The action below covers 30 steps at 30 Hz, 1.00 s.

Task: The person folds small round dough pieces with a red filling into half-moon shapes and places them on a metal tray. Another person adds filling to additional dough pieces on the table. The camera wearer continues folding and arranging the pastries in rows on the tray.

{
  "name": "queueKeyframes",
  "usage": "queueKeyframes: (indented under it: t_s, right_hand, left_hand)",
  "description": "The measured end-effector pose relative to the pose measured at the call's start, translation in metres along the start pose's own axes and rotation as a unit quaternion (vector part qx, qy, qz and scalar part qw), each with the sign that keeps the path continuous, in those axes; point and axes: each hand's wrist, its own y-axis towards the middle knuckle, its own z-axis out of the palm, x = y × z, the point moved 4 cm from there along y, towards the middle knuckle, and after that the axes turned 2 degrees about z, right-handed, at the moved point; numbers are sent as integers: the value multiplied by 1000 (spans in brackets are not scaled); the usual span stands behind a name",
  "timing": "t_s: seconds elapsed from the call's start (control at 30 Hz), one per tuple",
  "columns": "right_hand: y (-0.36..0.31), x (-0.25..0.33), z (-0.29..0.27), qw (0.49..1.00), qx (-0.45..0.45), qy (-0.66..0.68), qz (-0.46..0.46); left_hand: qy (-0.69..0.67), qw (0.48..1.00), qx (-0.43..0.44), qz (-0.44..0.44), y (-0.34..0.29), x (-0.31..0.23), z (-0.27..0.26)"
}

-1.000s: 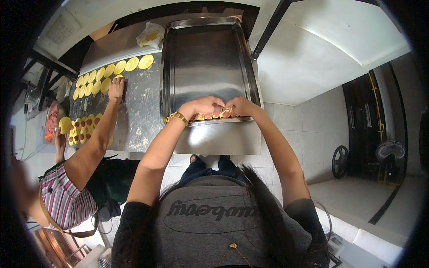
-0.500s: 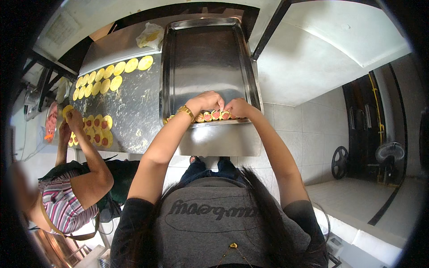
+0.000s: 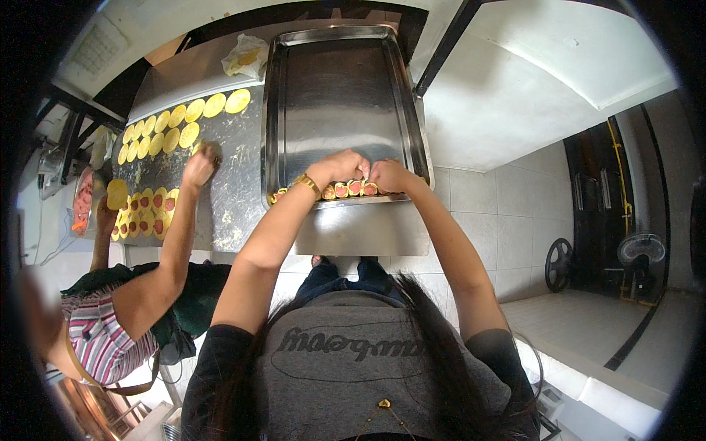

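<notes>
Both my hands are at the near edge of a large metal tray [image 3: 334, 81]. Along that edge stands a row of filled dough rolls [image 3: 342, 190], yellow outside with a reddish filling. My left hand [image 3: 343, 167], a gold bracelet on its wrist, bends over the row with fingers closed at the top of a roll. Close against it, my right hand [image 3: 391, 176] curls with its fingertips pinched at the same roll [image 3: 370, 189]. My left forearm and wrist partly hide the row's left part; what lies under my right hand is hidden.
To the left, a co-worker's hand [image 3: 105, 218] holds a yellow dough round [image 3: 116, 195]; their other hand [image 3: 198, 167] is blurred over the floured worktop [image 3: 239, 158]. Plain dough rounds [image 3: 214, 105] and filled ones [image 3: 159, 198] lie there. A plastic bag [image 3: 246, 57] sits behind.
The co-worker's right hand has left the dough round and swung right and away over the worktop. My two hands stay at the same spot on the row, barely shifted.
</notes>
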Motion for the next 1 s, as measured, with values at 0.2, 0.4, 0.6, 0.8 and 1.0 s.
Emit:
queueKeyframes:
  t_s: [0.2,0.4,0.6,0.8,1.0]
  right_hand:
    - [-26,18,-28,999,-35,12,-19]
    - [-35,-23,-41,990,-75,70,97]
    - [-38,-36,-24,976,-59,152,142]
    - [-39,-29,-28,971,-68,190,124]
    - [-40,2,-36,992,27,99,68]
  left_hand:
    - [4,1000,20,-20,-11,-10,2]
    - [-34,999,-23,12,-3,-30,8]
    - [-39,998,33,-37,-2,-43,2]
    - [-73,997,35,-18,3,-25,8]
    - [-79,996,41,-7,4,-5,13]
